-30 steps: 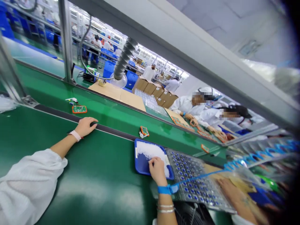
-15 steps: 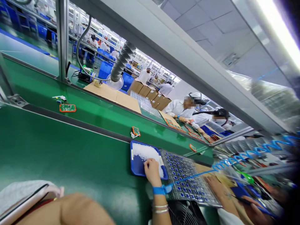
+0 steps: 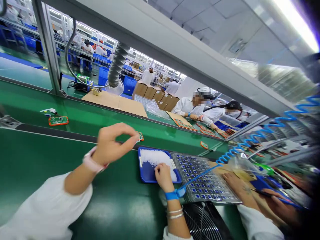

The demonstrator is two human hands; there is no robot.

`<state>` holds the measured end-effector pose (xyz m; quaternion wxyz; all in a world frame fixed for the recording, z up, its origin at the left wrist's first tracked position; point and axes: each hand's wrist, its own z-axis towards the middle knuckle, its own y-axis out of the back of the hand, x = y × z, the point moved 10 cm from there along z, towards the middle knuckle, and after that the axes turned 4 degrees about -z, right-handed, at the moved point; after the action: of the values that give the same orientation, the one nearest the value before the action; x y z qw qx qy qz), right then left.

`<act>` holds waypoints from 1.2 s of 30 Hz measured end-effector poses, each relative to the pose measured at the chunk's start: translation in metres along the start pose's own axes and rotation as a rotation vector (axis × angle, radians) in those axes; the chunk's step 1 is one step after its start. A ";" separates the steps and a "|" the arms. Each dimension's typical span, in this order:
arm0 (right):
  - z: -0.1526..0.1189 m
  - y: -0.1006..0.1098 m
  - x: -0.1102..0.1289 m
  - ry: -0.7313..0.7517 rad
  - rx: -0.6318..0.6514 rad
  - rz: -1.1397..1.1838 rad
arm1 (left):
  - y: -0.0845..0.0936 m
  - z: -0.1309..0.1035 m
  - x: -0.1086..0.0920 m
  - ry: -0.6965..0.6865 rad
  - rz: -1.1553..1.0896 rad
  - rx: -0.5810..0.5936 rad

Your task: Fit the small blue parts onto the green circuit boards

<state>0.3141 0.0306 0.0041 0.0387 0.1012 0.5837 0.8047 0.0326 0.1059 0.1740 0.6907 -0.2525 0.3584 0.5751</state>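
My left hand (image 3: 116, 142) reaches over the bench, its thumb and forefinger brought together in a pinch. Their tips overlap the edge of a small orange-framed circuit board (image 3: 141, 136) with a white lead; whether they grip it is hidden. My right hand (image 3: 164, 176), wearing a blue wrist strap (image 3: 175, 193), is closed with curled fingers at the blue tray (image 3: 147, 176). A heap of small white pieces (image 3: 155, 156) lies in that tray. What the right fingertips pinch, if anything, is too small to make out.
Right of the blue tray is a clear plastic tray (image 3: 200, 176) holding many blue parts. A black fan (image 3: 203, 221) stands near the front edge. Another person's hands (image 3: 235, 182) work at the right. More boards (image 3: 58, 120) lie on the green strip; a coiled blue cord (image 3: 240, 146) hangs across.
My left hand has come up from the lower left to the small circuit board, its fingers pinched. My right hand stays at the blue tray. The view has shifted slightly.
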 end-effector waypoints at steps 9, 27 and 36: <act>-0.001 -0.001 0.001 0.007 0.006 -0.001 | -0.120 0.010 0.194 0.310 0.875 0.366; -0.002 0.004 0.006 -0.010 0.041 0.025 | -0.086 0.035 0.199 0.056 0.996 0.435; -0.002 0.001 0.006 -0.016 0.056 0.033 | -0.101 0.042 0.226 0.130 1.064 0.426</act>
<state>0.3081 0.0296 0.0054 0.0271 0.1181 0.6040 0.7877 0.1584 0.2553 0.0159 0.3186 0.0723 0.5856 0.7419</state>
